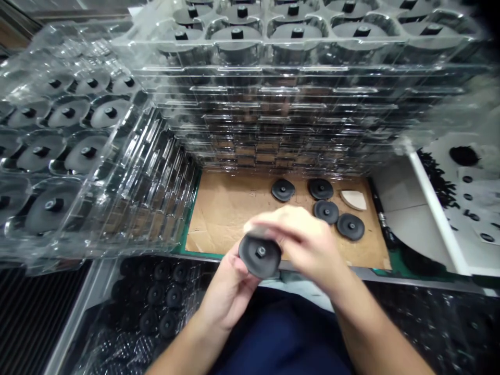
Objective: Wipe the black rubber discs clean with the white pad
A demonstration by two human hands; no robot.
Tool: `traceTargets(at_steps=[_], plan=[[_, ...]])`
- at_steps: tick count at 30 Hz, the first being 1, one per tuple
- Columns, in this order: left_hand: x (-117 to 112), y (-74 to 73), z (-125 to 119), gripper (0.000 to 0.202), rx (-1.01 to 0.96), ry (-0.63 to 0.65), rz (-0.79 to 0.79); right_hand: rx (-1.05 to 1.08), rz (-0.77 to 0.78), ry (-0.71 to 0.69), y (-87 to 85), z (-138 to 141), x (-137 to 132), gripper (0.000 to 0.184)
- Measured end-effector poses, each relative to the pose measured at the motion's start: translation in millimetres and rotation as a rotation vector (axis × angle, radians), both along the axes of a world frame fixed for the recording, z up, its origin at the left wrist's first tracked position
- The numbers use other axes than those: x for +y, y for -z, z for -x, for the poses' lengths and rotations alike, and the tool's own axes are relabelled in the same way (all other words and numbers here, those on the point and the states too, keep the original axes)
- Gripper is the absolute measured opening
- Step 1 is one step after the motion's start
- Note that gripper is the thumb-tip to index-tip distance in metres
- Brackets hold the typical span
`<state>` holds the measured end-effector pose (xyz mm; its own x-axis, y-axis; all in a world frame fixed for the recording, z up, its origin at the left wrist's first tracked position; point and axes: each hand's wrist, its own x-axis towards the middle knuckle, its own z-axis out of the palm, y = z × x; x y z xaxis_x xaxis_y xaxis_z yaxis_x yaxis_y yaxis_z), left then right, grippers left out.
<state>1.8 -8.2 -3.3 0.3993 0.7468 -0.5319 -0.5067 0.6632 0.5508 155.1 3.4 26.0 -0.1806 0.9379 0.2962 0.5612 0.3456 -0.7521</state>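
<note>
The left hand (231, 291) gripped the black disc (260, 256) by its rim, the proper hold; it seemed light, rigid. The right hand (307, 240) was too blurred to tell its grip.

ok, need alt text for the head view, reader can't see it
A person's left hand holds a round black disc with a raised hub; the right hand, slightly blurred, is at its far edge. Beyond, four similar discs and a pale wedge-shaped piece lie on brown cardboard. Stacked clear plastic trays stand behind and to the left.
</note>
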Motion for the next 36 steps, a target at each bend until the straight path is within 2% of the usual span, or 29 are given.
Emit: traceTargets(at_steps=[1,2,5,7,8,10,12,14,15,16,18,19,21,23,25,26,28,30,31,34,36], plan=[[1,0.8,1,0.057,-0.021,-0.019,0.002,-0.031,0.125,0.128,16.4,-5,1,0.025],[2,1.2,3,0.057,-0.044,-0.037,0.006,-0.055,0.181,0.17,33.8,-10,0,0.023],[4,1.2,7,0.057,-0.105,-0.066,0.026,-0.074,0.258,0.139,79.9,-13,-17,0.022],[5,-0.1,8,0.055,-0.112,-0.066,0.035,-0.058,0.286,0.121,94.3,-11,-30,0.023],[6,-1.0,8,0.055,-0.11,-0.064,0.039,-0.048,0.298,0.136,94.3,-9,-34,0.023],[6,-3.0,7,0.057,-0.088,-0.06,0.042,-0.027,0.315,0.193,79.8,-8,-35,0.022],[6,-4.5,4,0.058,-0.056,-0.057,0.041,0.018,0.296,0.291,50.6,-4,-29,0.023],[5,-4.8,3,0.053,-0.034,-0.051,0.03,0.081,0.185,0.361,17.1,3,-23,0.024],[4,-4.4,3,0.048,-0.032,-0.04,0.024,0.107,0.083,0.344,2.4,8,-20,0.024],[4,-3.8,3,0.045,-0.038,-0.025,0.017,0.108,-0.013,0.266,-9.6,13,-19,0.023],[4,-2.2,6,0.044,-0.052,-0.001,0.004,0.099,-0.077,0.074,-24.0,22,-19,0.023],[4,-1.6,7,0.048,-0.046,0.001,0.004,0.086,-0.04,-0.014,-26.9,24,-19,0.022],[4,-1.5,7,0.055,-0.012,-0.01,0.014,0.051,0.078,-0.106,-27.3,25,-18,0.02],[4,-3.0,5,0.055,0.003,0.008,0.031,0.009,0.086,-0.054,-24.9,26,-16,0.02],[3,-5.7,1,0.051,-0.035,0.05,0.027,-0.008,-0.019,0.056,-23.4,26,-14,0.022],[4,-7.1,0,0.05,-0.065,0.068,0.017,0.007,-0.062,0.068,-23.5,26,-15,0.023],[5,-9.1,1,0.052,-0.115,0.074,-0.003,0.059,-0.058,-0.013,-25.0,21,-19,0.022],[7,-9.5,4,0.053,-0.143,0.07,0.002,0.073,0.041,-0.115,-27.2,11,-27,0.02],[8,-9.2,6,0.054,-0.158,0.072,0.01,0.052,0.093,-0.113,-28.3,5,-31,0.019],[8,-8.6,5,0.052,-0.196,0.072,0.033,-0.091,0.132,0.043,-31.5,-7,-39,0.02],[8,-9.5,2,0.055,-0.204,0.072,0.047,-0.209,0.03,0.133,-32.8,-6,-35,0.022]])
